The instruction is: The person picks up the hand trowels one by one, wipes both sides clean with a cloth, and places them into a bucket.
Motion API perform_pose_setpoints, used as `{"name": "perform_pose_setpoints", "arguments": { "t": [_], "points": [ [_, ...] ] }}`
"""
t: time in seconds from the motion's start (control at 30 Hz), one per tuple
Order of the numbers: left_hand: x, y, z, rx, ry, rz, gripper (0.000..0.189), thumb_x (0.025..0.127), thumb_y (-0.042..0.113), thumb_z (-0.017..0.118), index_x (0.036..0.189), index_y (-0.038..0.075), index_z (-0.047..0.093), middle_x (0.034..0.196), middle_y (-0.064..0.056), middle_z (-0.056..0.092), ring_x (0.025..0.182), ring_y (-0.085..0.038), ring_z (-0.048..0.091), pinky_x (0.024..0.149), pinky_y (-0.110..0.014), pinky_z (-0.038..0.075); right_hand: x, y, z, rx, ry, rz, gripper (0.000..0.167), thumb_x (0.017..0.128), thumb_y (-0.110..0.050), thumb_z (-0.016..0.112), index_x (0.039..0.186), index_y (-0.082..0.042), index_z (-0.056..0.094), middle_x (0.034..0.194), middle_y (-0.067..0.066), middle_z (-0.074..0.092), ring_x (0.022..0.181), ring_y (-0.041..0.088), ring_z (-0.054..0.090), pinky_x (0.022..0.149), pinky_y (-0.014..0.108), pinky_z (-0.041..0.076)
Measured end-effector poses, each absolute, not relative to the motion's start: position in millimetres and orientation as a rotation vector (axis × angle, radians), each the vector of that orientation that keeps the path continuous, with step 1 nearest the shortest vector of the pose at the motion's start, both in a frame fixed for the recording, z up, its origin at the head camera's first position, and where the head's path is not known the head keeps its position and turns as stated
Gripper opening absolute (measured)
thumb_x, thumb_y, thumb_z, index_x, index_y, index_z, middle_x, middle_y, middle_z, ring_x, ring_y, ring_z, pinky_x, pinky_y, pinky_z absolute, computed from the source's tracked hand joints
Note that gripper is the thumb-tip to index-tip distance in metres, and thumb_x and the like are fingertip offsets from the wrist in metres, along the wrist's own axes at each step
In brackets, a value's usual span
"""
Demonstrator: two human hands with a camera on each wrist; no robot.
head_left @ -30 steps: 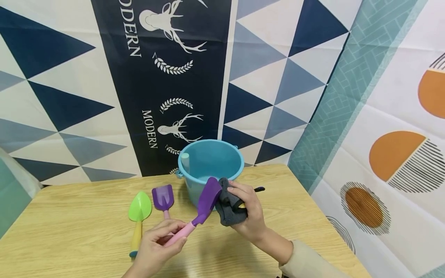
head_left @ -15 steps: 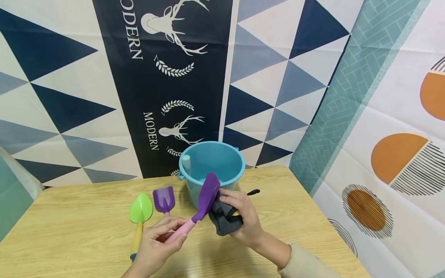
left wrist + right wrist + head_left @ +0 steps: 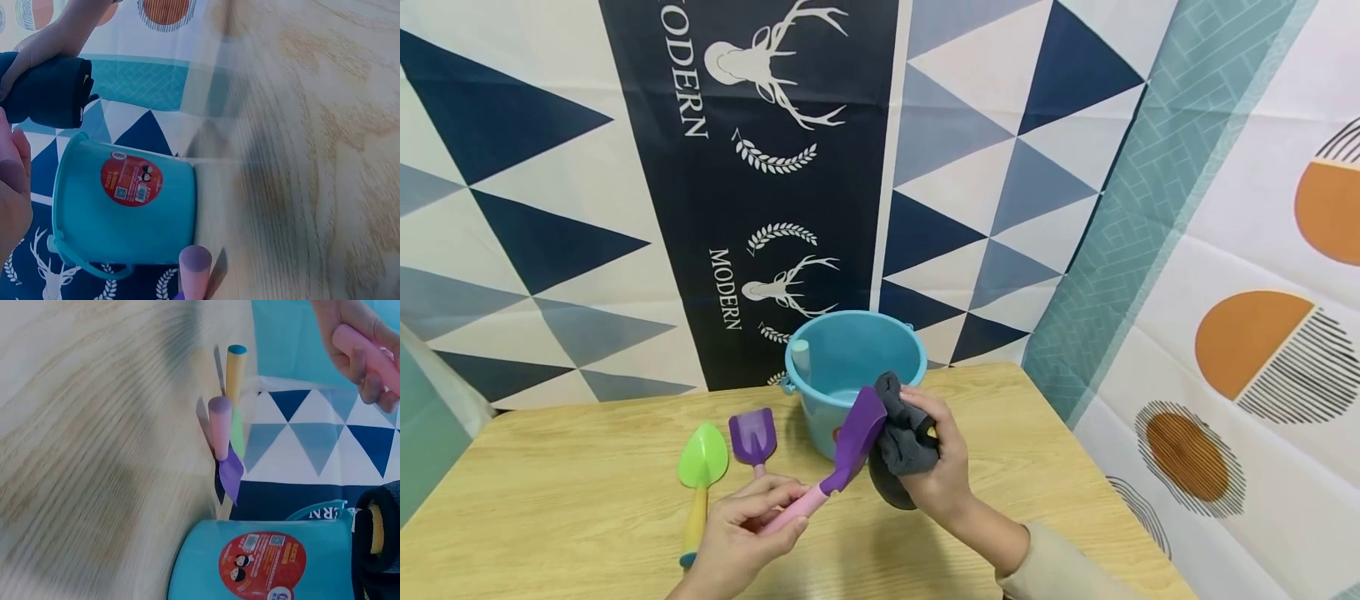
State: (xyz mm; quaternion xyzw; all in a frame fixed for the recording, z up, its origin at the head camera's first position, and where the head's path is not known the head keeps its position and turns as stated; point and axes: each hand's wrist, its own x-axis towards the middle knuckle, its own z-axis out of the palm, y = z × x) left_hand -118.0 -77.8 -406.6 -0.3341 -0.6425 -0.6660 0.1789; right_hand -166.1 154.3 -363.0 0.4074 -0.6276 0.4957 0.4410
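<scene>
Two hands at work before blue bucket: left hand grips purple shovel by pink handle, blade raised in front of bucket; right hand clutches dark cloth at blade. Wiping, apparently: best keep handle steady, press cloth evenly, reach blade's edges.

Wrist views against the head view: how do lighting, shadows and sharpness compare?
Head view: brighter, held shovel fairly crisp, soft shadow on the table; left wrist: dimmer, bluish, small print on the red label unreadable; right wrist: also dim, dark shadow beside the yellow handle.
</scene>
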Motion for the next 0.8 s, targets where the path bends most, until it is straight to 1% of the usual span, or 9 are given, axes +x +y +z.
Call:
{"name": "perform_pose_setpoints", "arguments": {
  "t": [0.2, 0.3, 0.33, 0.4, 0.47, 0.6, 0.7, 0.8],
  "points": [
    [-118, -77, -402, -0.925, -1.813, -1.895, 0.037, 0.073, -0.019, 0.065, 0.105, -0.002, 0.069, 0.101, 0.005, 0.066, 0.082, -0.003, 0.058, 0.054, -0.020, 0.051, -164, 148, -372, 1.091, -1.610, 1.210, 0.043, 0.088, -0.017, 0.064, 0.119, 0.009, 0.049, 0.130, 0.007, 0.053, 0.124, 0.014, 0.049, 0.104, 0.024, 0.039],
    [-119, -78, -402, -0.914, -1.813, -1.903, 0.037, 0.073, -0.018, 0.065, 0.106, -0.001, 0.069, 0.101, 0.005, 0.066, 0.083, -0.003, 0.058, 0.055, -0.019, 0.052, -164, 148, -374, 1.131, -1.642, 1.188, 0.042, 0.088, -0.016, 0.063, 0.119, 0.009, 0.049, 0.129, 0.008, 0.054, 0.124, 0.014, 0.049, 0.103, 0.024, 0.040],
    [-120, -79, -402, -0.921, -1.801, -1.909, 0.037, 0.073, -0.019, 0.064, 0.106, -0.002, 0.068, 0.101, 0.004, 0.066, 0.083, -0.004, 0.058, 0.055, -0.020, 0.052, -164, 149, -375, 1.135, -1.648, 1.182, 0.042, 0.088, -0.016, 0.063, 0.118, 0.009, 0.049, 0.128, 0.009, 0.054, 0.124, 0.014, 0.050, 0.103, 0.024, 0.041],
    [-119, -80, -404, -0.910, -1.807, -1.901, 0.037, 0.072, -0.019, 0.065, 0.105, -0.001, 0.069, 0.100, 0.005, 0.066, 0.083, -0.003, 0.058, 0.056, -0.019, 0.051, -165, 152, -373, 1.129, -1.647, 1.181, 0.042, 0.088, -0.016, 0.063, 0.118, 0.010, 0.049, 0.127, 0.011, 0.055, 0.123, 0.016, 0.050, 0.103, 0.025, 0.041],
    [-120, -81, -406, -0.912, -1.800, -1.884, 0.038, 0.071, -0.020, 0.065, 0.104, -0.002, 0.069, 0.100, 0.004, 0.066, 0.083, -0.003, 0.058, 0.055, -0.019, 0.051, -166, 155, -369, 1.095, -1.644, 1.190, 0.043, 0.088, -0.017, 0.064, 0.118, 0.010, 0.049, 0.127, 0.011, 0.056, 0.122, 0.015, 0.051, 0.103, 0.024, 0.041],
    [-118, -83, -408, -0.878, -1.834, -1.855, 0.038, 0.070, -0.019, 0.067, 0.103, 0.000, 0.069, 0.099, 0.006, 0.066, 0.082, -0.003, 0.057, 0.056, -0.019, 0.049, -166, 160, -360, 1.006, -1.647, 1.233, 0.046, 0.087, -0.021, 0.065, 0.118, 0.010, 0.049, 0.127, 0.005, 0.055, 0.120, 0.013, 0.052, 0.101, 0.023, 0.041],
    [-117, -83, -407, -0.895, -1.827, -1.861, 0.038, 0.070, -0.019, 0.067, 0.104, -0.001, 0.069, 0.100, 0.005, 0.066, 0.085, -0.004, 0.058, 0.061, -0.018, 0.051, -165, 159, -358, 0.997, -1.650, 1.253, 0.048, 0.087, -0.022, 0.065, 0.119, 0.010, 0.049, 0.127, 0.003, 0.055, 0.120, 0.012, 0.051, 0.101, 0.022, 0.041],
    [-117, -81, -405, -0.925, -1.808, -1.861, 0.039, 0.070, -0.020, 0.066, 0.105, -0.003, 0.068, 0.101, 0.005, 0.066, 0.086, -0.004, 0.059, 0.064, -0.017, 0.052, -163, 156, -360, 1.050, -1.646, 1.247, 0.047, 0.087, -0.019, 0.065, 0.120, 0.009, 0.048, 0.128, 0.005, 0.054, 0.121, 0.013, 0.051, 0.102, 0.024, 0.041]
  ]
}}
